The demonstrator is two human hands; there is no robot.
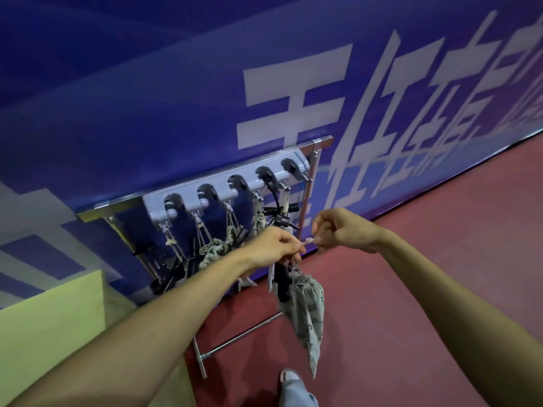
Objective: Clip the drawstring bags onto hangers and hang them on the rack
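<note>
Both hands meet on a short stretch of pale, twisted cord. The left hand pinches it with curled fingers, and the right hand, just beside it, closes thumb and bent fingers on the cord's free end. Directly below the left fingers hangs the drawstring bag, a limp, crumpled pouch of grey-green patterned cloth gathered at its neck and tapering to a point. A black plastic hanger hangs against the bag's near side, just under the same fingers; whether the hand holds it too cannot be told. Beyond the grip stands the rack, with a flat chrome top rail and thin metal legs. It carries a grey plastic strip with a row of five rounded black hooks. More patterned bags hang from that strip by knotted cords, behind and to the left of the left wrist. A smooth blue banner with large white characters lies behind the rack. Matte red floor lies under the right forearm. A yellow-green surface lies below the left forearm. A pale shoe shows beneath the bag.
</note>
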